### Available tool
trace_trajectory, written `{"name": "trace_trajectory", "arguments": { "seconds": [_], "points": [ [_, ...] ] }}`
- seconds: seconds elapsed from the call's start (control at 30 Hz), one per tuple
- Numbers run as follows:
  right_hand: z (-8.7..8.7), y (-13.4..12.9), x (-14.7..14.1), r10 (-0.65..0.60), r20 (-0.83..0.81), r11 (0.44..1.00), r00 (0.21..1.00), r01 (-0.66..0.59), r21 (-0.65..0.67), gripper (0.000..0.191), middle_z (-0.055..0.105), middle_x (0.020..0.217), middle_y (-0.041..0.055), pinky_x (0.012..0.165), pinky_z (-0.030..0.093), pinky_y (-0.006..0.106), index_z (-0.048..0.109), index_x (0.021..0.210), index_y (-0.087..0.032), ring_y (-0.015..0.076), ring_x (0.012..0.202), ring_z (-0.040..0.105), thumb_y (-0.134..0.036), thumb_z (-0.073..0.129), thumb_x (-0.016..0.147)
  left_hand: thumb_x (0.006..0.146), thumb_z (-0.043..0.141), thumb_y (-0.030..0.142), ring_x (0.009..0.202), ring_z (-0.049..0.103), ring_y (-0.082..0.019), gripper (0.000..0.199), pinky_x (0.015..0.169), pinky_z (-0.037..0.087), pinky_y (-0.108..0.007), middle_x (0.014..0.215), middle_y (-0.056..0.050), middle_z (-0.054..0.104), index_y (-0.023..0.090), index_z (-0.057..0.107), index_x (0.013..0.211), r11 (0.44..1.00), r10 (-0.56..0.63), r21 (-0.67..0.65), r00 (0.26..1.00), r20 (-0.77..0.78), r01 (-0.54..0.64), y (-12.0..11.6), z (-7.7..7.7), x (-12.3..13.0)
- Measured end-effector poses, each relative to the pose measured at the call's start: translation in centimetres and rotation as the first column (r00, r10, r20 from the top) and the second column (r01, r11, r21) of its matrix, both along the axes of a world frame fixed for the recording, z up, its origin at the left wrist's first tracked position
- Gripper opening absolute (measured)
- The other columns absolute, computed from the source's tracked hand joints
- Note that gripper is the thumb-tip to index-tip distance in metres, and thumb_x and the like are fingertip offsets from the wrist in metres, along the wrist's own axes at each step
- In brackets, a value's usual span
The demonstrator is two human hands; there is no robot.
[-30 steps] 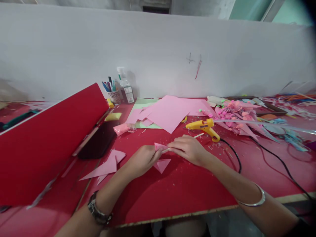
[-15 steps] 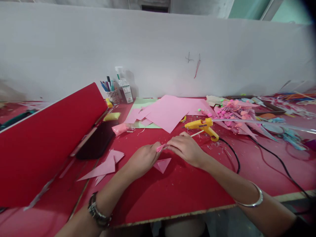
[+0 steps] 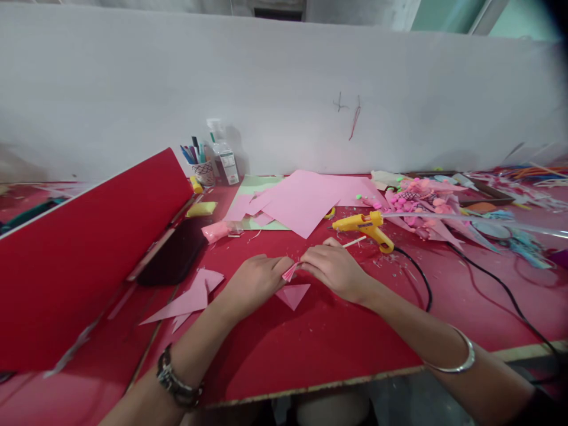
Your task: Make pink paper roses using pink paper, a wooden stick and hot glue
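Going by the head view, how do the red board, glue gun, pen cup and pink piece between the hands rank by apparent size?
Largest to smallest:
1. Red board
2. Glue gun
3. Pen cup
4. Pink piece, judging its visible part

A small folded pink paper piece (image 3: 290, 273), held tilted, flares toward seven o'clock; a thin pale straight stick (image 3: 355, 242) slants at its two o'clock.

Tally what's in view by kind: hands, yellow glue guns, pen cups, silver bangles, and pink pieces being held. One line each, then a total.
Left hand and right hand: 2
Yellow glue gun: 1
Pen cup: 1
Silver bangle: 1
Held pink piece: 1
Total: 6
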State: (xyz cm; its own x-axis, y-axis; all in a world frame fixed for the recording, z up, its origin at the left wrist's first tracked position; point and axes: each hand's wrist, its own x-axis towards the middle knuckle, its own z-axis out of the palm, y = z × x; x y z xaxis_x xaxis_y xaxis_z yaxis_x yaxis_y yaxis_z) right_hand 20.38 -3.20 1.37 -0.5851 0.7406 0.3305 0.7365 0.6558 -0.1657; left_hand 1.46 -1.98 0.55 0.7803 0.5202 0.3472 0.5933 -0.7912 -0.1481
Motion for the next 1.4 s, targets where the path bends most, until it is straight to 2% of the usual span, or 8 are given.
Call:
{"name": "trace_trajectory", "arguments": {
  "seconds": [0.47,0.67,0.87,1.07,1.17,1.27,1.33,1.4],
  "points": [
    [0.1,0.1,0.2,0.049,-0.020,0.996,0.999,-0.050,-0.068,0.028,0.060,0.072,-0.0001,0.064,0.022,0.026,0.050,0.074,-0.017,0.0112,0.067,0.050,-0.027,0.029,0.090,0.086,0.032,0.013,0.058,0.049,-0.012,0.018,0.056,0.029,-0.026,0.067,0.000,0.057,0.015,0.050,0.084,0.992,-0.082,0.092,0.997,-0.003,0.081,-0.1,0.7,-0.4],
    [0.5,-0.1,0.3,0.044,-0.011,0.997,0.999,-0.045,-0.070,0.028,0.060,0.072,0.0001,0.064,0.022,0.026,0.050,0.074,-0.017,0.0113,0.066,0.049,-0.027,0.029,0.090,0.085,0.031,0.012,0.052,0.046,-0.012,0.022,0.053,0.025,-0.026,0.058,0.001,0.053,0.016,0.047,0.070,0.992,-0.051,0.116,0.999,-0.011,0.052,-0.2,0.9,-0.3],
    [0.3,0.1,0.4,0.060,0.019,0.993,0.998,-0.058,-0.098,0.029,0.061,0.074,0.0007,0.064,0.023,0.026,0.050,0.074,-0.017,0.0117,0.067,0.049,-0.027,0.028,0.090,0.084,0.032,0.010,0.056,0.048,-0.012,0.016,0.052,0.026,-0.025,0.063,0.000,0.055,0.016,0.047,0.082,0.990,-0.064,0.123,0.997,-0.053,0.070,-0.3,0.9,-0.1],
    [0.5,0.1,0.6,0.068,-0.006,0.989,0.998,-0.068,-0.128,0.029,0.060,0.073,0.0002,0.064,0.023,0.026,0.050,0.074,-0.017,0.0115,0.065,0.048,-0.028,0.028,0.090,0.085,0.028,0.011,0.050,0.045,-0.013,0.023,0.050,0.026,-0.026,0.057,0.000,0.052,0.016,0.046,0.072,0.993,-0.043,0.110,0.998,-0.055,0.049,-0.3,0.8,0.0],
    [0.4,0.1,0.5,0.084,-0.003,0.987,0.996,-0.083,-0.137,0.031,0.059,0.071,0.0001,0.063,0.022,0.026,0.049,0.072,-0.017,0.0114,0.065,0.048,-0.028,0.027,0.090,0.087,0.027,0.017,0.046,0.045,-0.013,0.027,0.048,0.025,-0.025,0.052,0.000,0.052,0.016,0.047,0.068,0.999,-0.002,0.043,1.000,-0.025,0.003,-0.2,0.6,0.1],
    [0.3,0.2,0.4,0.092,0.002,0.988,0.996,-0.091,-0.122,0.031,0.059,0.071,0.0001,0.063,0.022,0.026,0.050,0.073,-0.017,0.0112,0.065,0.048,-0.027,0.026,0.091,0.088,0.029,0.028,0.045,0.045,-0.012,0.031,0.045,0.024,-0.023,0.052,0.000,0.053,0.015,0.050,0.069,0.984,0.122,-0.133,0.992,0.015,-0.119,-0.3,0.5,0.4],
    [0.2,0.2,0.3,0.077,0.012,0.994,0.997,-0.076,-0.084,0.031,0.059,0.072,0.0004,0.063,0.022,0.026,0.051,0.075,-0.016,0.0114,0.066,0.049,-0.026,0.026,0.091,0.088,0.028,0.031,0.047,0.046,-0.012,0.031,0.045,0.025,-0.022,0.055,0.000,0.054,0.015,0.052,0.076,0.940,0.181,-0.308,0.981,0.072,-0.151,-0.4,0.5,0.5],
    [0.1,0.2,0.3,0.052,0.016,0.998,0.998,-0.052,-0.026,0.031,0.059,0.071,0.0007,0.064,0.022,0.027,0.052,0.075,-0.016,0.0118,0.067,0.049,-0.027,0.027,0.091,0.088,0.027,0.030,0.049,0.046,-0.010,0.031,0.046,0.028,-0.020,0.059,0.001,0.054,0.015,0.052,0.077,0.874,0.199,-0.477,0.962,0.184,-0.090,-0.5,0.7,0.7]
  ]
}}
